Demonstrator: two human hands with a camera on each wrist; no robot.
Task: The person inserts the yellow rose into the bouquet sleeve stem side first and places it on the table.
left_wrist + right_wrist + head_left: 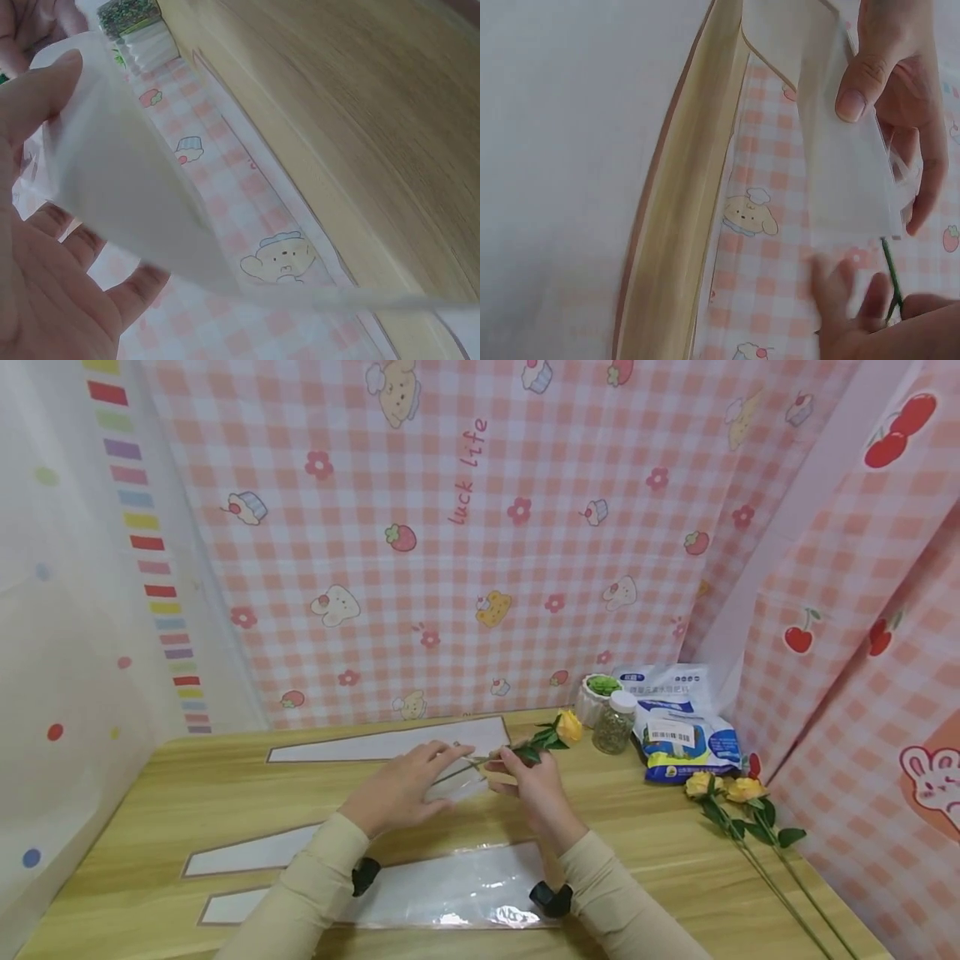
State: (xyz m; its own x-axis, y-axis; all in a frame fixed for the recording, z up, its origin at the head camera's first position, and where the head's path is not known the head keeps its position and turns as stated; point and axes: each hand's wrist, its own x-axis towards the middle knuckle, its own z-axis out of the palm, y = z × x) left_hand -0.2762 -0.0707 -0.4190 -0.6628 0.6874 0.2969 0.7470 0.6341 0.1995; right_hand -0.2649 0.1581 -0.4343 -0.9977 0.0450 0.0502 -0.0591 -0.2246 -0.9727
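My left hand [401,785] holds a white, clear-fronted flower sleeve [120,180], the thumb lying on one face and the fingers behind it. Close to the right of it, my right hand [538,787] grips a yellow rose [569,727] by its stem, just below the leaves [534,750]. The bloom points away to the right, and the thin green stem [889,262] runs left to the sleeve's open end. In the right wrist view, the right hand's fingers are blurred below the sleeve.
More tapered sleeves lie on the wooden table, one at the back [390,739] and a shiny clear one [457,889] under the forearms. At right are two yellow roses [746,790], a blue-and-yellow packet [690,743], a lidded jar [615,723] and a white pot [590,702].
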